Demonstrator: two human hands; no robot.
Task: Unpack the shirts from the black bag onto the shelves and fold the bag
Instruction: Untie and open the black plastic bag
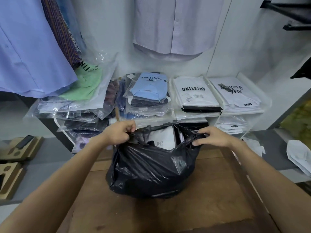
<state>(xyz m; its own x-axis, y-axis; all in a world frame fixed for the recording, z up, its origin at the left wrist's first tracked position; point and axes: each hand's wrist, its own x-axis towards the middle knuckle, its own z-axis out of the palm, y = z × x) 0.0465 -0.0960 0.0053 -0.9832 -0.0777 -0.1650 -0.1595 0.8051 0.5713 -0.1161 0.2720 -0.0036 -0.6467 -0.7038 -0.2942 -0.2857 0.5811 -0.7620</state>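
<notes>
A full black plastic bag [151,172] stands on a brown wooden table [168,214]. My left hand [120,132] grips the bag's left handle and my right hand [212,136] pinches its right handle, pulling the mouth apart. Inside the opening a white packaged shirt [162,137] and dark packaging show. Behind the bag, low white shelves [220,113] hold stacks of bagged shirts: a light blue one [148,86], a white one [196,92] and another white one [235,91].
Shirts hang above: a blue one [28,47] at left, a pale striped one [173,26] in the middle. A green bagged shirt [84,84] leans on the left stack. Cardboard inserts [18,148] lie at left, white packaging [299,157] at right.
</notes>
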